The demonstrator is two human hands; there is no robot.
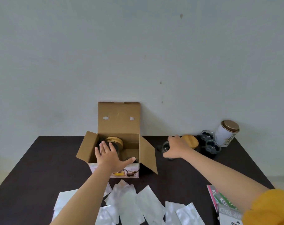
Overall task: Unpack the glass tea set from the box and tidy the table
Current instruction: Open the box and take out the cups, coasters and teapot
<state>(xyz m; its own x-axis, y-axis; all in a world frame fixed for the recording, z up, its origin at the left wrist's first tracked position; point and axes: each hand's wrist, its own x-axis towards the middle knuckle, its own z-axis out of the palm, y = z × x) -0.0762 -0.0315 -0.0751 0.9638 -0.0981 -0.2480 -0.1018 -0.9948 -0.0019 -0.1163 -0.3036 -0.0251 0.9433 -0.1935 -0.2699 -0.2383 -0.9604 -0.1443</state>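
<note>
Left hand [108, 154] spread wide over open box [118, 140], bamboo-lidded teapot [114, 141] still inside | right hand [176, 147] gripping glass cup [166, 147] on tabletop [40, 159]; beyond it, two cups [210, 142] out | wrappers [138, 205] left near both forearms.

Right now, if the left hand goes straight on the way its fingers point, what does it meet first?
Probably the wooden lid inside the open box; the left hand hovers flat over it, though depth is unclear.

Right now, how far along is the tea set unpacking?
Partway. Two glass cups and a wooden lid already stand by the white canister. The right hand grips another glass cup; the left hand reaches into the box, where a wood-lidded glass piece remains. White wrappers still litter the table.
</note>
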